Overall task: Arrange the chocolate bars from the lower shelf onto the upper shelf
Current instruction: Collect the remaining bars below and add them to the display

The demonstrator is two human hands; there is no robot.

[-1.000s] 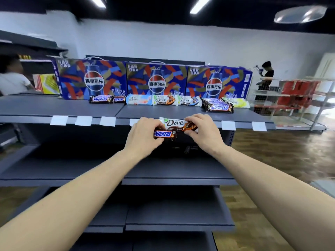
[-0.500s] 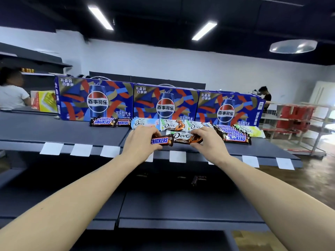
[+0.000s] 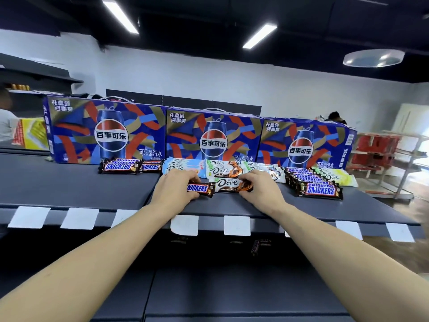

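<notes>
The upper shelf (image 3: 69, 189) looks like matt dark grey painted metal, with plain white paper labels (image 3: 237, 225) along its front edge. The Snickers bar (image 3: 200, 188) and Dove bar (image 3: 228, 184) wear glossy, crinkled plastic wrappers, and the Pepsi boxes (image 3: 106, 133) behind are smooth printed cardboard with a slight sheen.

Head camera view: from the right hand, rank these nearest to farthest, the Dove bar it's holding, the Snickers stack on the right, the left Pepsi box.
1. Dove bar: pinched by the right hand.
2. Snickers stack: on the upper shelf, further right.
3. Left Pepsi box: far left, at the shelf's back.
</notes>
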